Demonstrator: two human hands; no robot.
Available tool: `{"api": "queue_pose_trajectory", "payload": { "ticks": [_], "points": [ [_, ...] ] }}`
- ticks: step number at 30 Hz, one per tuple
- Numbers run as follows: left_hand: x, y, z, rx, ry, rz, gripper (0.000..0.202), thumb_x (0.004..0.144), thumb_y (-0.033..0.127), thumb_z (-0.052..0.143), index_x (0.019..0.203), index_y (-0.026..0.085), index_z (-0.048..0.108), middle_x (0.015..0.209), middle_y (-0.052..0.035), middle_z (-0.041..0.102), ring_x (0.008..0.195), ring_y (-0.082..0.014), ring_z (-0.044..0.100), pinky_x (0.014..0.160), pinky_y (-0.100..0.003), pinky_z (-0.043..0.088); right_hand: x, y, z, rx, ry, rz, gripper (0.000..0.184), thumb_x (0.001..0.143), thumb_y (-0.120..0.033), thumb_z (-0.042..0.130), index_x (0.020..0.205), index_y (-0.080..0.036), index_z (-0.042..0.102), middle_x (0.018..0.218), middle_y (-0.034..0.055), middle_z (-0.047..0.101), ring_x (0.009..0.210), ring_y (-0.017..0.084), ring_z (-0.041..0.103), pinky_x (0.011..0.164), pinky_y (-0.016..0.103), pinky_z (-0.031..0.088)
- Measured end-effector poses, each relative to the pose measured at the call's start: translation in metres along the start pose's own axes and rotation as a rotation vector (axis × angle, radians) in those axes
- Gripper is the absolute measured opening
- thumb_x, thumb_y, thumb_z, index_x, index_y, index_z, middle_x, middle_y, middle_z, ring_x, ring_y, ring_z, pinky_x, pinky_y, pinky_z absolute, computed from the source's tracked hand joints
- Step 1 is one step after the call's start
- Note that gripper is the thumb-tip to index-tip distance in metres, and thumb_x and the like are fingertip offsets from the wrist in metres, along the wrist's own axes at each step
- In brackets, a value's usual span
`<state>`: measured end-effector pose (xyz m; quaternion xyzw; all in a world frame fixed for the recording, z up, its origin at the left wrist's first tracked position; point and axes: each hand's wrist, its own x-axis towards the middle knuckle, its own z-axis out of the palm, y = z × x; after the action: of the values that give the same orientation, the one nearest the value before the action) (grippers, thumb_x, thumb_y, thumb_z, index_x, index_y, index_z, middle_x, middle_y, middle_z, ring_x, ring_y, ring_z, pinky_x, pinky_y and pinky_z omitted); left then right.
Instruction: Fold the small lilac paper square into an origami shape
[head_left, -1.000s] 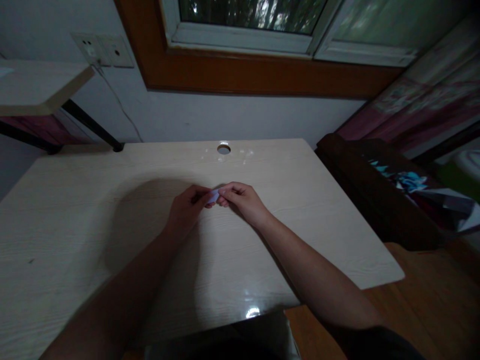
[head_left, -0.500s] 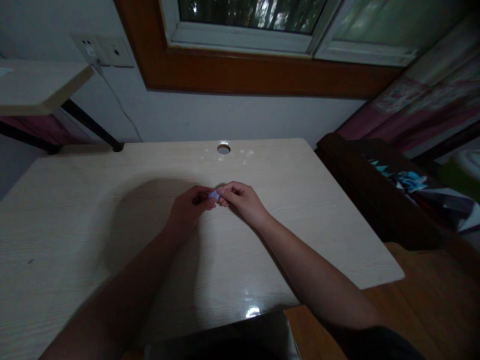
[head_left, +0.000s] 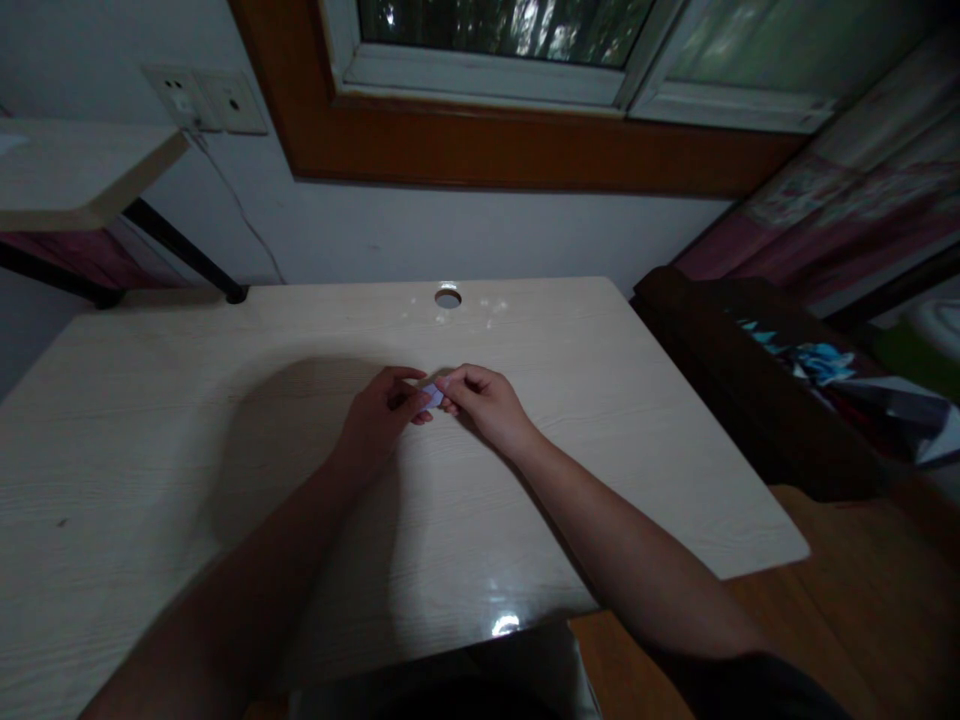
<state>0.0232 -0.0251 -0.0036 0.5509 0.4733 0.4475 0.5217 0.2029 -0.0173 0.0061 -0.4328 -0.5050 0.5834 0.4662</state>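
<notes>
Between my two hands is a small pale purple piece, flat and perhaps folded paper; its exact kind is too small to tell. My left hand pinches its left side, thumb in front. On the other side, the thumb and fingertips of my right hand close on its right edge. The fingers cover much of the piece. Both hands are just over the middle of the pale wood-grain desk, which carries their shadow.
A round cable hole is near the desk's back edge. On the left, a raised shelf stands on black legs. A window is in the wall behind. Dark furniture with cloths flanks the desk on the right.
The fingers of my left hand have shifted slightly on the purple piece, and its surface now shows a little more and lighter. My right hand has barely moved.
</notes>
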Motion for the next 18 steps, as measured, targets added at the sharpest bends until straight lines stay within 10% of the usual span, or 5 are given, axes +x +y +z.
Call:
{"api": "queue_pose_trajectory", "payload": {
  "ticks": [18],
  "points": [
    [-0.0011, 0.0005, 0.0004, 0.01, -0.056, 0.012, 0.051, 0.074, 0.036, 0.08, 0.117, 0.019, 0.058, 0.074, 0.0021, 0.069, 0.068, -0.0151, 0.069, 0.068, -0.029, 0.055, -0.005, 0.0037, 0.0039, -0.218, 0.016, -0.139, 0.036, 0.084, -0.051, 0.07, 0.072, -0.018, 0.067, 0.064, -0.0008, 0.059, 0.059, 0.012, 0.048, 0.057, 0.025, 0.036]
  ]
}}
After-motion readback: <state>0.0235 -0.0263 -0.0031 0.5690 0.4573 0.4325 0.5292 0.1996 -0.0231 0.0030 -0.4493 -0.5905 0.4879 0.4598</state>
